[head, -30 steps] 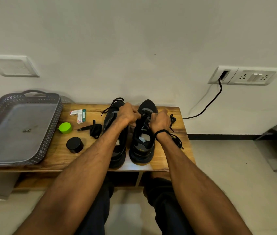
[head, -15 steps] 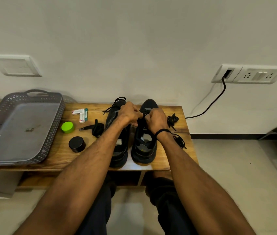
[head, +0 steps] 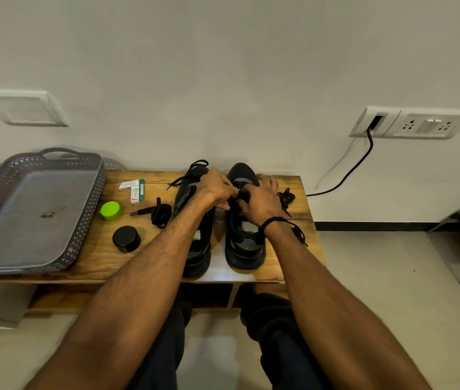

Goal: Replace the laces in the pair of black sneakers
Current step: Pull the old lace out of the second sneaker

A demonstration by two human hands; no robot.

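We stretch both bare forearms forward and angle them inward, so that our hands meet close together, nearly knuckle to knuckle. Our left hand (head: 217, 190) is curled with its back turned up and our right hand (head: 261, 202) likewise. The fingertips of both pinch the black lace (head: 238, 192) between them.

Glossy wooden bench (head: 285, 266), perforated plastic tray (head: 88, 209)

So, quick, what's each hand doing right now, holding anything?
Left hand: curled, pinching the black lace over the right-hand sneaker.
Right hand: curled, pinching the same lace.
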